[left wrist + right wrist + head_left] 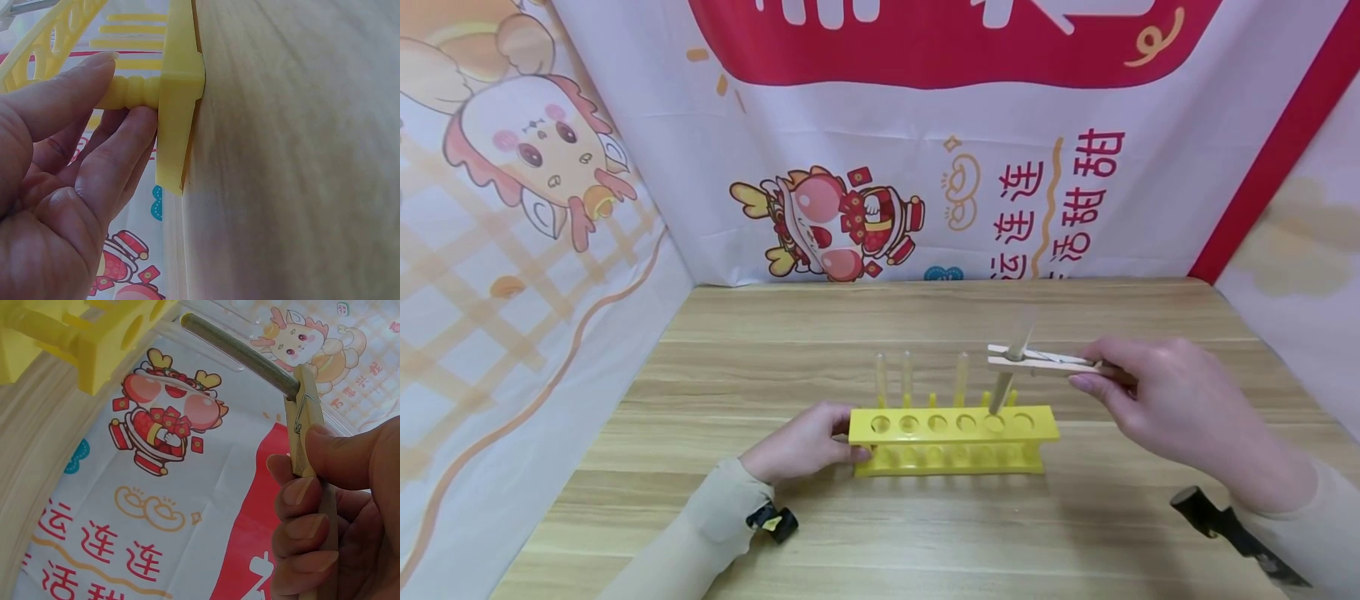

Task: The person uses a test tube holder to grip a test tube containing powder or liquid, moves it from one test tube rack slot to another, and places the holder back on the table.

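Observation:
My left hand (808, 442) grips the left end of a yellow test tube rack (951, 424). In the left wrist view the thumb and fingers pinch the rack's ridged end post (134, 92). My right hand (1187, 408) holds a wooden test tube clamp (306, 422) by its handles. The clamp's jaws are around a test tube (244, 356) with grey-green contents in its lower part. This tube leans, its upper end to the right, and its bottom overlaps the rack's top near the second hole from the right in the head view.
Three clear test tubes (962, 379) stand rounded end up along the rack's far side, beside bare yellow pegs (932, 400). The rack is on a wood-grain table (925, 533). Printed cloth walls (865, 125) rise behind the table and at both sides.

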### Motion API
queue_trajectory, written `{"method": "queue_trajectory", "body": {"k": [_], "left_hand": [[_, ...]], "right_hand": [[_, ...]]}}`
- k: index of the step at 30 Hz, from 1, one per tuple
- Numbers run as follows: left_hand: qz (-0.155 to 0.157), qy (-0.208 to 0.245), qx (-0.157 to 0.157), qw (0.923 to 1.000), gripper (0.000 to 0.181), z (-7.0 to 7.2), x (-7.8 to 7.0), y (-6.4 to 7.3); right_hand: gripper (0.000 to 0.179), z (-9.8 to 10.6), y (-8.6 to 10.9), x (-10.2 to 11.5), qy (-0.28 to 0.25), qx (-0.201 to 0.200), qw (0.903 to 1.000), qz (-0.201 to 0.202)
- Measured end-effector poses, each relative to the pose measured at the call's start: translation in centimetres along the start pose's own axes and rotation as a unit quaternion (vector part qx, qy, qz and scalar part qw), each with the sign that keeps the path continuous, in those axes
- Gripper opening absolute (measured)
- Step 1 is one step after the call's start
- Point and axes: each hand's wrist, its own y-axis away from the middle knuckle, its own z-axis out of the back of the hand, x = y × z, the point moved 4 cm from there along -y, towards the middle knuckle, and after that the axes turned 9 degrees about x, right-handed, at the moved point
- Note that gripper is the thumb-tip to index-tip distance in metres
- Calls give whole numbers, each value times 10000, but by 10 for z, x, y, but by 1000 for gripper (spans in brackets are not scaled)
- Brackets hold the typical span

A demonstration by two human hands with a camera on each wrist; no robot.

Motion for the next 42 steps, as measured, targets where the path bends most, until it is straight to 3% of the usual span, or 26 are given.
{"method": "queue_trajectory", "body": {"k": [13,30,42], "left_hand": [[70,3,-9,10000,30,0,-1,0],[-100,-58,-30,9999,31,-1,1,-1],[-104,6,-16,9999,30,-2,0,-2]], "right_hand": [[19,-11,2,-3,-40,172,9998,-117],[14,-31,8,-5,-70,232,9997,-100],[21,-46,16,-7,-218,285,9992,-153]]}}
